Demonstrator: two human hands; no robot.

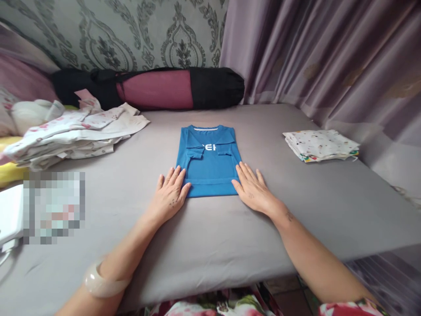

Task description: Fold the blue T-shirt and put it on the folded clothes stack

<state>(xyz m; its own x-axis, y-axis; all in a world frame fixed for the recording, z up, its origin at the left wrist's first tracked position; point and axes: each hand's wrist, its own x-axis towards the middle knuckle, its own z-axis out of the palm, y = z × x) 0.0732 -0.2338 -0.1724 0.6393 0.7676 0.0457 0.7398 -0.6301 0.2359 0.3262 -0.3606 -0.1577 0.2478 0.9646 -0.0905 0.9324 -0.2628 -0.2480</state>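
Observation:
A blue T-shirt (210, 169) lies flat in front of me, its sides and sleeves folded inward and a band turned up along the near edge. White letters on its chest are partly covered by the folded sleeves. My left hand (171, 193) rests on the shirt's left edge near the bottom, fingers stretched out. On the opposite edge my right hand (252, 186) lies palm down, fingers spread, with the fingertips touching the cloth. Neither hand grips anything.
Grey sheet (210, 245) covers the surface. Pale printed clothes (75, 136) are piled left, and a small folded printed cloth (322, 145) lies right. A long black and maroon bag (154, 90) lies along the wall. A white device (11, 215) with a cable sits left.

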